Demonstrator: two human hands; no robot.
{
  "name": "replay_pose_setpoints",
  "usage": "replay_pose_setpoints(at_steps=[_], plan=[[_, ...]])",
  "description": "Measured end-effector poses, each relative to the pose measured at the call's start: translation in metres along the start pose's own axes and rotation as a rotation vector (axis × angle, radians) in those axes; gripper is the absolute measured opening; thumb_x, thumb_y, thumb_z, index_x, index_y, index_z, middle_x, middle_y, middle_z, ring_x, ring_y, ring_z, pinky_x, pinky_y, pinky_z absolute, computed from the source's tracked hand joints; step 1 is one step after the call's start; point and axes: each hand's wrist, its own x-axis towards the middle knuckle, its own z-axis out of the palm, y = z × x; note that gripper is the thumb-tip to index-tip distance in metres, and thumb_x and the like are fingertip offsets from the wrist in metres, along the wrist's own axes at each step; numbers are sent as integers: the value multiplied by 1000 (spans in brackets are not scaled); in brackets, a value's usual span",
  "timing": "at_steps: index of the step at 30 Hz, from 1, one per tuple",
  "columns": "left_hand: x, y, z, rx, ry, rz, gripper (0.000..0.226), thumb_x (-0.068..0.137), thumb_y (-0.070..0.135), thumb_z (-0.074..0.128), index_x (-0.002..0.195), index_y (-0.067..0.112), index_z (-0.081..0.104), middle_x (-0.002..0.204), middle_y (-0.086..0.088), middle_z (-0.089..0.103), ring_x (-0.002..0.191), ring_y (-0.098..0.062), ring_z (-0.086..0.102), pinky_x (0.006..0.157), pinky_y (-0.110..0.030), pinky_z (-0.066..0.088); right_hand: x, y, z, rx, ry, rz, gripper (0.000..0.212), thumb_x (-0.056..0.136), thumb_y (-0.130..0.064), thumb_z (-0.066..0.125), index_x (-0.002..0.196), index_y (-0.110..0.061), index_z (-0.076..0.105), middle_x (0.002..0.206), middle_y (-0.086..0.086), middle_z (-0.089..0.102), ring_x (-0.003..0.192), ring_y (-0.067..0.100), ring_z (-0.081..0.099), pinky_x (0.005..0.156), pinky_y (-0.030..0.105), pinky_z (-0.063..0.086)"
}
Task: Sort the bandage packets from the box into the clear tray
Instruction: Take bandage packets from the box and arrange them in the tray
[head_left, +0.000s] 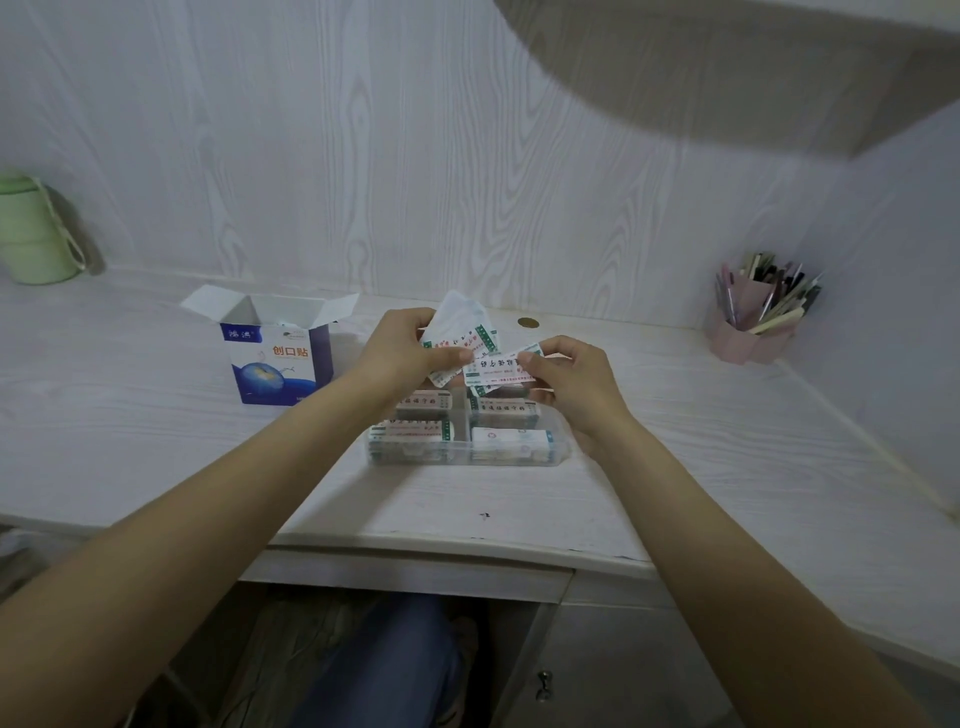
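Head view: both hands worked bandage packets above the clear tray.
Nearest, the clear tray sat on the white desk, its compartments holding stacked packets. Above it, the right hand pinched one bandage packet; the left hand gripped a fanned bunch of packets. Left and farther back, the blue box stood open. A pink pen holder stood far right.

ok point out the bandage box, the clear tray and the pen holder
bandage box (275, 364): head view, on its blue printed front
clear tray (558, 441): head view, on its near right wall
pen holder (748, 338): head view, on its pink side
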Motion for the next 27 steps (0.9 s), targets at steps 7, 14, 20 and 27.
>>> replay_pose_setpoints(at_steps=[7,14,20,27], plan=[[19,4,-1,148,81,91,20,81,2,70,95,11,59,86,-6,66,64,-10,68,58,-23,57,17,-5,-1,-141,5,-77,7,86,-6,67,79,-9,67,89,11,68,63,16,64,49,14,46],[36,-4,-6,120,29,9,13,91,2,58,104,0,53,89,-12,64,56,-10,69,50,-16,52,46,11,3,-380,125,-67,15,84,-13,69,70,-16,64,91,9,69,81,24,67,66,26,48],[49,-11,-7,213,2,27,15,97,7,48,111,3,49,92,-9,65,63,-11,64,50,-16,52,56,21,6,-637,42,-105,11,85,-18,68,76,-15,63,86,4,62,82,15,55,71,26,39],[55,-12,-5,314,-90,50,7,98,9,47,103,10,51,94,-5,68,58,-7,61,52,-20,45,61,20,9,-795,-82,-184,6,87,-17,66,90,-14,71,83,1,61,80,13,51,59,22,35]])
